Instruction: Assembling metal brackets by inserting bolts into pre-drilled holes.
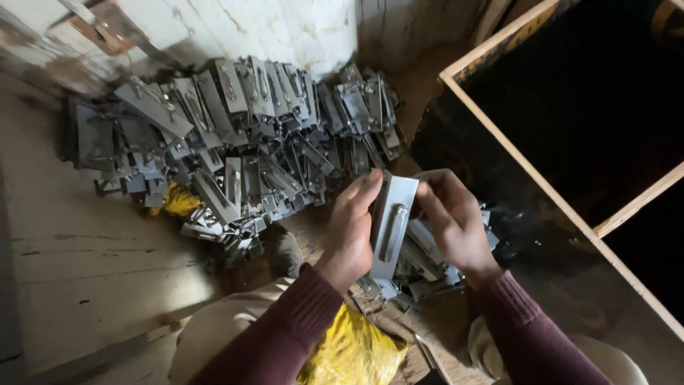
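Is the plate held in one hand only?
No, both the left hand and right hand grip the metal plate by its edges.

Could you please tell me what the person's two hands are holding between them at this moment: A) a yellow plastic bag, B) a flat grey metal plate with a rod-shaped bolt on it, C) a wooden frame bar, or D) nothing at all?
B: the left hand and right hand grip the edges of one flat grey metal plate with a rod-shaped bolt, held above more such parts.
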